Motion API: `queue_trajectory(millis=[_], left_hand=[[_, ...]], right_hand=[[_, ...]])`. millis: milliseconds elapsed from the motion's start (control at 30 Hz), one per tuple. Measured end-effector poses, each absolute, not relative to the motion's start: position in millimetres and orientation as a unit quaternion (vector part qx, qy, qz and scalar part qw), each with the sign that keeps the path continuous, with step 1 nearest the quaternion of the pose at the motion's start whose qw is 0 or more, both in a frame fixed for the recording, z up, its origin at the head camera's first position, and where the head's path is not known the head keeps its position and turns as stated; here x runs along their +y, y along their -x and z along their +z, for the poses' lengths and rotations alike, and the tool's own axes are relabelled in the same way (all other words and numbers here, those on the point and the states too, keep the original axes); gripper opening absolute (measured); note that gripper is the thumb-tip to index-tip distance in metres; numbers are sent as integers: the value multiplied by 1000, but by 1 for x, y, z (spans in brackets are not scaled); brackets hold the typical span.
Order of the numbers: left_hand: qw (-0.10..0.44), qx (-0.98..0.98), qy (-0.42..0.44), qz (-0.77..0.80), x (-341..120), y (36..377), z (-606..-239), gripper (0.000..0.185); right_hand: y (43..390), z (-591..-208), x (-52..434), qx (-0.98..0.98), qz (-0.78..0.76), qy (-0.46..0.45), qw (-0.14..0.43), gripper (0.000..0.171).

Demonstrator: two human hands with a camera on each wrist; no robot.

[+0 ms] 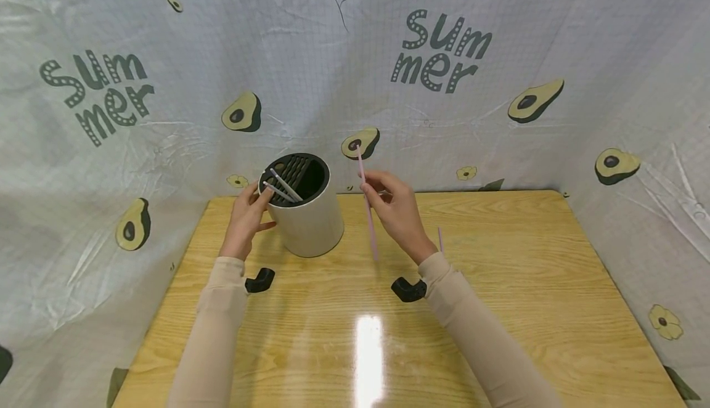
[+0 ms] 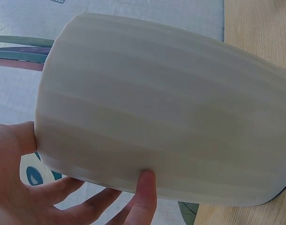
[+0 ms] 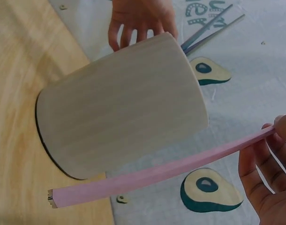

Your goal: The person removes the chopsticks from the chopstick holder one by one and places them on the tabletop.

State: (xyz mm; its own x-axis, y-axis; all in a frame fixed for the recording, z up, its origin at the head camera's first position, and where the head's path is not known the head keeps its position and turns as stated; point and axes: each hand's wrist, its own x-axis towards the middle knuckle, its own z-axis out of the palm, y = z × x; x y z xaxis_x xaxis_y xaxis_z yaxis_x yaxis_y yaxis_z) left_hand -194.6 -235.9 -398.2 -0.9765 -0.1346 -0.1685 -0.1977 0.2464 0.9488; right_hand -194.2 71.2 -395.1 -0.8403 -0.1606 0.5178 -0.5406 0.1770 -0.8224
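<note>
A white cylindrical holder [image 1: 309, 232] with a black slotted top [image 1: 302, 177] stands upright near the table's back edge. My left hand [image 1: 246, 217] grips its left side near the rim; in the left wrist view one fingertip [image 2: 146, 187] presses on the pale wall [image 2: 161, 108]. Two thin sticks [image 1: 285, 185] lean out of the top. To the right of the holder, my right hand [image 1: 395, 206] pinches a pink chopstick [image 1: 370, 226] in the air, thumb against fingers. In the right wrist view this chopstick [image 3: 147, 176] slants past the holder, apart from it in the head view.
A thin purple stick [image 1: 440, 240] lies on the wooden table [image 1: 499, 309], partly hidden by my right wrist. Black devices [image 1: 409, 289] are at both wrists. A white avocado-printed cloth [image 1: 310, 69] hangs behind and beside the table.
</note>
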Motion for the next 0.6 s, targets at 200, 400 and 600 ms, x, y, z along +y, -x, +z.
queue_trajectory(millis=[200, 400, 600], left_hand=[[25, 787, 105, 607, -236, 195, -398, 65], [24, 787, 104, 607, -235, 195, -399, 65], [24, 787, 103, 607, -235, 193, -399, 66]], right_hand=[[193, -408, 75, -758, 597, -217, 146, 25], [191, -422, 81, -764, 603, -190, 129, 26], [189, -434, 87, -772, 603, -158, 124, 27]])
